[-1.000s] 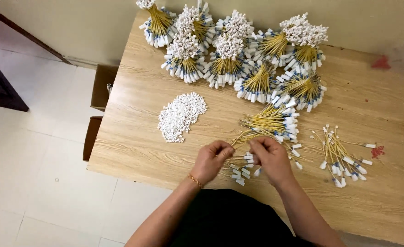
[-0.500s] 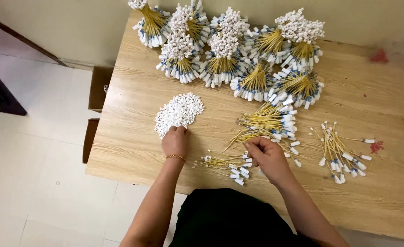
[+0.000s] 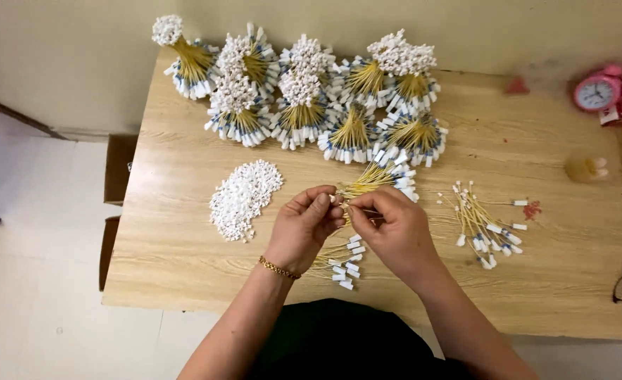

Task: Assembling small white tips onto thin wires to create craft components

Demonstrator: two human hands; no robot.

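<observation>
— Over the middle of the counter we have both hands pinched together on one thin yellow stick; the risk we see is the stick bending or slipping, since so little of it shows between the fingertips.

— Agreed. And the small white cap at its tip, if that is what the left hand has, is too tiny for us to be sure of. A loose pinch could drop it among the loose sticks lying just under our wrists.

— Our right wrist also hangs close over the fanned bunch behind the hands — a careless sweep could scatter it toward the pile of white caps.

— How do the hands stand?

— The left hand is nearly closed, thumb and forefinger tips pressed together on the stick's end, the other fingers curled, palm turned inward, a gold bracelet at the wrist. The right hand is closed too, fingertips gripping the same stick from the other side, knuckles up. Both forearms come in from the bottom edge, meeting in a shallow V — the finished bundles stand well apart at the back.
</observation>
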